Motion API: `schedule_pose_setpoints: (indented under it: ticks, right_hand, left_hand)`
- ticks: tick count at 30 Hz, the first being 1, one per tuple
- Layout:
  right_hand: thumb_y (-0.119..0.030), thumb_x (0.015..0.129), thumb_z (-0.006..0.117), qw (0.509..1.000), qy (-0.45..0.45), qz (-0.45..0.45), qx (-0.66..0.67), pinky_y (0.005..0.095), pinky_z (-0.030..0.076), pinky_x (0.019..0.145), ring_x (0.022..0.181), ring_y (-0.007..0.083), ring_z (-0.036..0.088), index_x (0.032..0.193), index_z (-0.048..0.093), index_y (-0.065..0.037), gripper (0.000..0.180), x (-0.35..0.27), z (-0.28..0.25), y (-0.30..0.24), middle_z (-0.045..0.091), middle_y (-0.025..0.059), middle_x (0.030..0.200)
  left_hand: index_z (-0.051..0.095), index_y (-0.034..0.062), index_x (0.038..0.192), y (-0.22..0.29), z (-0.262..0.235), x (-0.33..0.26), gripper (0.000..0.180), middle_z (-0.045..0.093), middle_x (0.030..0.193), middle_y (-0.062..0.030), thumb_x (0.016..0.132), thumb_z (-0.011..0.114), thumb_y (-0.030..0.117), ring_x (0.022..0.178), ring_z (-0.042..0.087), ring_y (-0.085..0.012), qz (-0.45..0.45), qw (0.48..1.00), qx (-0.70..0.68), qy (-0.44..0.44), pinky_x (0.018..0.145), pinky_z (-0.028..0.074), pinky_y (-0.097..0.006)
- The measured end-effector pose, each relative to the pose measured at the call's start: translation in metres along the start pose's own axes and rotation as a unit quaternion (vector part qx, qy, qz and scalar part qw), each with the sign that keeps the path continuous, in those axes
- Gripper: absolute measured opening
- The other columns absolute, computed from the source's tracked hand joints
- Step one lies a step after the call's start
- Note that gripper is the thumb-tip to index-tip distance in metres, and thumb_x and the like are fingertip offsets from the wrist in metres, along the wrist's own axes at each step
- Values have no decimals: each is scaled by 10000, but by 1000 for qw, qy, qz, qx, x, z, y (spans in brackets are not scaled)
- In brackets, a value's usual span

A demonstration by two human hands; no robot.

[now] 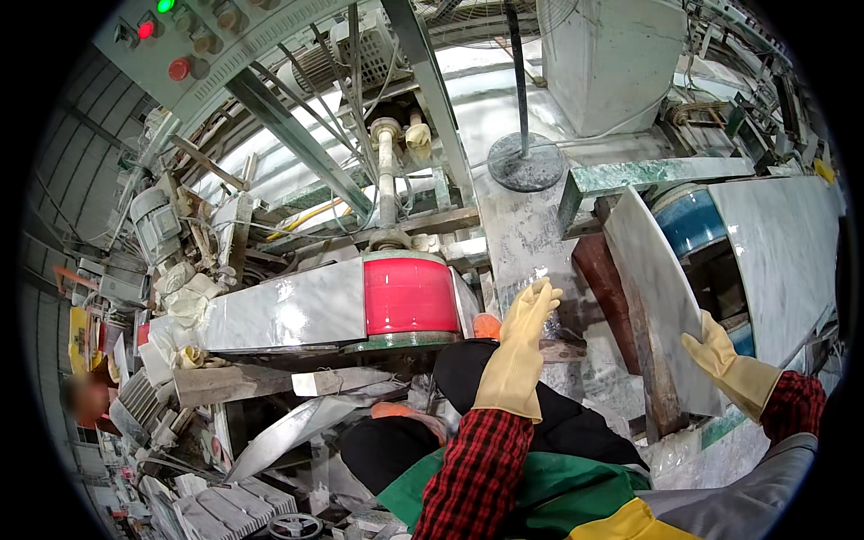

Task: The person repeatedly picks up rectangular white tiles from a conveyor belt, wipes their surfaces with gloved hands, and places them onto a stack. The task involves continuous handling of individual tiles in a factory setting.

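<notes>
My left hand [519, 346], in a cream rubber glove, reaches forward over my knees with its fingers stretched out and holds nothing. In a matching glove, my right hand [731, 360] grips the edge of a thin grey-white marble slab [654, 288]. That slab stands tilted on its edge at the right, beside a blue roller belt [688, 221]. A second marble slab [781, 247] lies on the far side of that belt. To the left, a wet marble slab [286, 304] rests flat next to a glossy red belt [409, 295].
A control panel [211, 45] with lit buttons hangs at the upper left. A round black base [526, 162] with a pole stands ahead. Wooden beams [234, 383] and stone offcuts crowd the lower left. Another person [90, 396] is at the far left.
</notes>
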State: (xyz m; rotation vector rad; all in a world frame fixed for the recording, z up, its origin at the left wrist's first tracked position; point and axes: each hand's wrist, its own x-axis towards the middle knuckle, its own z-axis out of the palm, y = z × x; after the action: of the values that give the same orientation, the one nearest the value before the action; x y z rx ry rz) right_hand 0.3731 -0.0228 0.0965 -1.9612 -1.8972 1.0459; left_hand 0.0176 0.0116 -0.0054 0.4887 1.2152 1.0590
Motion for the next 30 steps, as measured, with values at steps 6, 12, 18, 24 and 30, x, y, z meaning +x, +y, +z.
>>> schedule_pose_setpoints:
  ticks: [6,12,18,24,30]
  right_hand:
    - [-156,843,653,999,13,-21,-34,374,475,905,1020,317,636,1257,484,-29,465,3,4,17,647,202,1056]
    - [-148,846,648,999,19,-12,-41,378,478,898,1011,323,638,1249,489,-28,450,0,5,9,646,205,1058]
    - [-123,856,638,999,7,-22,-22,366,464,927,1057,311,622,1271,475,-13,460,1,7,12,634,201,1104]
    - [-125,858,635,1000,10,-13,-17,363,458,935,1057,304,619,1285,465,-15,472,1,7,15,632,201,1104]
    - [-143,858,635,1000,-2,-11,-17,369,456,938,1060,305,618,1284,468,-18,475,1,4,6,629,204,1108]
  left_hand:
    - [500,30,1326,2,-1,-1,435,653,1185,-125,992,552,304,994,627,-147,0,1000,-6,-13,913,493,-273]
    - [488,33,1341,5,-1,-6,451,657,1183,-116,992,548,312,995,626,-143,1,1000,0,-9,904,489,-265]
    - [484,27,1342,0,-5,-1,444,651,1184,-128,997,534,302,995,622,-144,10,1000,-5,-15,916,488,-269]
    - [499,33,1323,1,-2,-1,436,653,1176,-119,994,549,314,994,623,-140,1,1000,-7,-13,915,488,-264]
    - [512,35,1309,6,1,-5,434,658,1164,-111,991,556,327,993,624,-137,-6,1000,-1,-1,915,489,-264]
